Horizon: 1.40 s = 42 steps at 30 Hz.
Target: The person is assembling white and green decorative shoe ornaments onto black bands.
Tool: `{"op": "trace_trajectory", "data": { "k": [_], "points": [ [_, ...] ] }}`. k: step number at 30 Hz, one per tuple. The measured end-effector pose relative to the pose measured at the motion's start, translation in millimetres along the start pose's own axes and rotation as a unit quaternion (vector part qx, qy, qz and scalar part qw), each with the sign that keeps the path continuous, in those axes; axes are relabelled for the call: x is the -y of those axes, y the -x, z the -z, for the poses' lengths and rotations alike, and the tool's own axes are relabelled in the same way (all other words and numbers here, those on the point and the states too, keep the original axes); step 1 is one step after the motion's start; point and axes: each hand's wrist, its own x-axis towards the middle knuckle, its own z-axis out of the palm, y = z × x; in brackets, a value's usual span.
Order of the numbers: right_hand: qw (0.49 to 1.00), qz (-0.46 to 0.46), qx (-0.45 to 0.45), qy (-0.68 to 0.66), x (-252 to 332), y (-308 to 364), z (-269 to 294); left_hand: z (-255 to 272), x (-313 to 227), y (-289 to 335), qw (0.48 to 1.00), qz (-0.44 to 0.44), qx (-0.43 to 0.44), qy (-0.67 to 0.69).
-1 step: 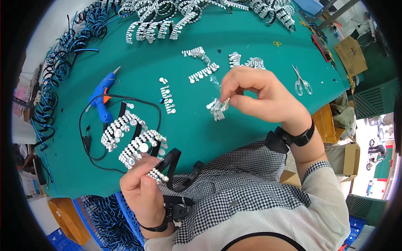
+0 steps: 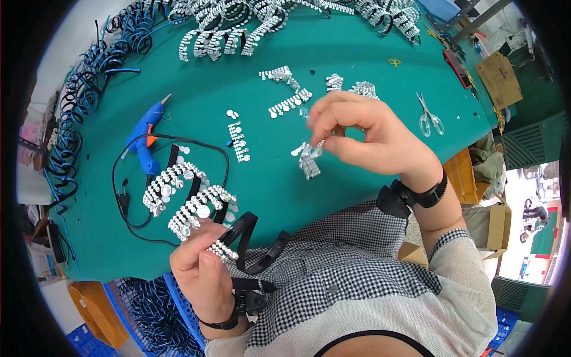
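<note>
My left hand [image 2: 202, 271], low on the left, is closed on a black headband [image 2: 247, 241] trimmed with white rhinestones. Its stone-covered part shows between the thumb and fingers, while the bare black ends stick out to the right. Over the middle of the table, my right hand [image 2: 363, 134] pinches a short crumpled strip of rhinestone trim [image 2: 309, 163] that dangles from the fingertips. Just beyond my left hand lie two more rhinestone headbands, the nearer one [image 2: 199, 211] almost touching the fingers and the farther one [image 2: 172, 181] behind it.
A blue glue gun [image 2: 144, 137] with a looped black cord lies at left. Loose trim pieces [image 2: 239, 141] are scattered mid-table. Scissors [image 2: 428, 116] lie at right. Finished-looking rhinestone bands [image 2: 232, 18] pile at the back; blue-black bands [image 2: 89, 77] line the left edge.
The trim strip in my right hand hangs slightly lower and has swung a little. My right fingers have shifted slightly; my left hand is nearly still.
</note>
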Motion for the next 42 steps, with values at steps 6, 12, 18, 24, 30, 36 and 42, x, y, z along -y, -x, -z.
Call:
{"op": "trace_trajectory", "data": {
  "k": [6, 12, 18, 24, 30, 36, 42],
  "points": [
    [0.988, -0.101, 0.005, 0.114, -24, -9, 1, -3, 4, -10, 1.000, 0.025, 0.005, 0.004],
    [0.984, -0.136, -0.018, 0.110, -33, -5, 7, -11, -1, -14, 1.000, 0.029, -0.010, 0.001],
    [0.963, -0.189, 0.008, -0.190, -7, 3, 19, -15, -3, -21, 0.999, 0.020, 0.023, -0.033],
    [0.914, -0.169, 0.018, -0.368, 4, 13, 21, -39, -16, -28, 0.988, 0.133, 0.053, -0.050],
    [0.897, -0.156, 0.010, -0.413, 27, 17, 14, -61, -3, -40, 0.986, 0.121, 0.107, -0.037],
    [0.903, -0.149, 0.038, -0.401, 56, 16, 0, -76, 16, -50, 0.987, 0.043, 0.129, -0.090],
    [0.935, -0.153, 0.040, -0.318, 66, 15, 3, -79, 1, -49, 0.973, 0.013, 0.140, -0.184]
  ]
}}
